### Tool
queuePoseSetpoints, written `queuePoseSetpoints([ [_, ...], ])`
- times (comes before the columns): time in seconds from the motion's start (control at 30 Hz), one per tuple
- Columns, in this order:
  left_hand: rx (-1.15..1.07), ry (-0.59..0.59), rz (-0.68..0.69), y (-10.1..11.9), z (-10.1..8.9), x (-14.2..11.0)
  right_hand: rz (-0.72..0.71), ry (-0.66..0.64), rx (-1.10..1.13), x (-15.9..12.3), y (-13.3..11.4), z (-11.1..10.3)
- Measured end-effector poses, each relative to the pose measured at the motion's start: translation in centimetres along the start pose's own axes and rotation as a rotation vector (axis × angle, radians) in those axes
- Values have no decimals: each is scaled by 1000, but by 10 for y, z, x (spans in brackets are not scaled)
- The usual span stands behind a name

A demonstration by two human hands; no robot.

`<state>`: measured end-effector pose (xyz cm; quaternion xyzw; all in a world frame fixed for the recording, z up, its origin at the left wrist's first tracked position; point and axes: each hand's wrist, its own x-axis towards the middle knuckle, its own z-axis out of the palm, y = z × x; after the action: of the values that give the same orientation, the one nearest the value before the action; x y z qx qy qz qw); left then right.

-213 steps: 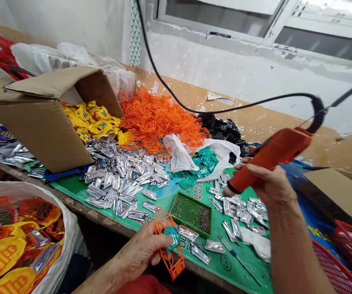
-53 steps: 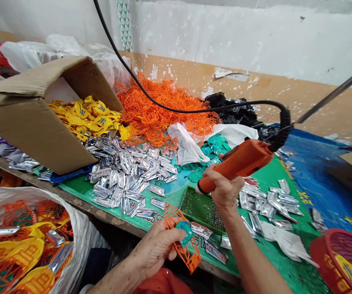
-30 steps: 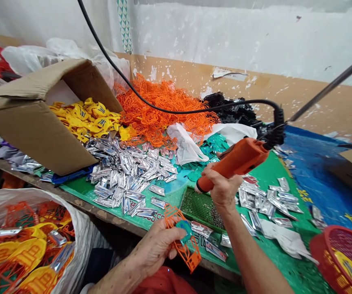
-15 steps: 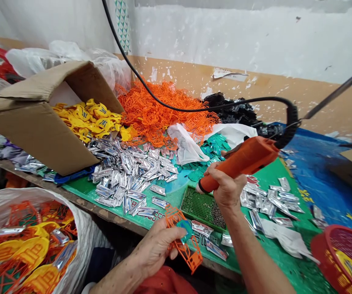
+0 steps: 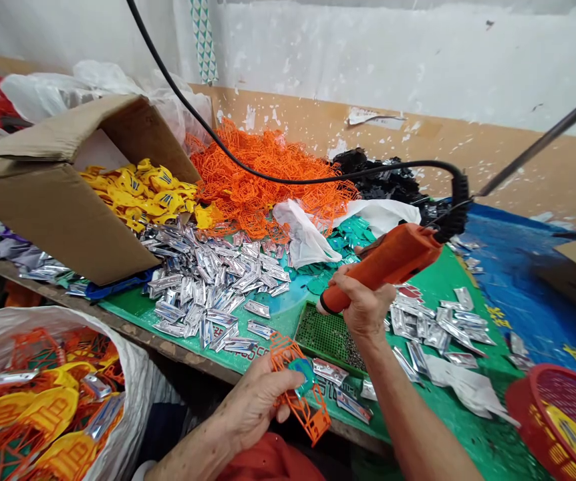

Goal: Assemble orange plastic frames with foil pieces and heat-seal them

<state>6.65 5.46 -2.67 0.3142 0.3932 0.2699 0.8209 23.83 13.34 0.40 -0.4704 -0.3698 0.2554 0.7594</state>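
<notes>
Pinched in my left hand (image 5: pixel 260 397) is an orange plastic lattice frame (image 5: pixel 313 422), with a small teal plastic piece (image 5: pixel 304 375) lying on it under my thumb. My right hand (image 5: pixel 368 307) is wrapped round an orange corded electric screwdriver (image 5: pixel 385 264), its tip pointing down and left. That tip is over the left part of a green tray (image 5: pixel 318 332), where small dark screws (image 5: pixel 341 341) lie on a grid bottom. Several silvery foil-like pieces (image 5: pixel 353 406) rest between the tray and the table's near edge.
A cardboard box (image 5: pixel 62 214) with yellow parts (image 5: pixel 142 190) lies tipped at left. Behind are heaps of orange frames (image 5: pixel 272 167) and black parts (image 5: pixel 373 174). Silvery pieces (image 5: pixel 208 280) cover mid-table. A full white sack (image 5: pixel 137 381) stands lower left, a red basket (image 5: pixel 533 414) lower right.
My right hand and the screwdriver have shifted slightly left in the picture, and the cable with them. My left hand still holds the frame and teal piece in nearly the same spot.
</notes>
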Motion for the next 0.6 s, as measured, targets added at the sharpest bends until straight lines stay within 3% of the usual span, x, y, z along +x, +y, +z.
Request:
queuePoseSetpoints([
  [0.6,0,18,25,-5,-2,1,-11,13,-18,-1,0,3],
])
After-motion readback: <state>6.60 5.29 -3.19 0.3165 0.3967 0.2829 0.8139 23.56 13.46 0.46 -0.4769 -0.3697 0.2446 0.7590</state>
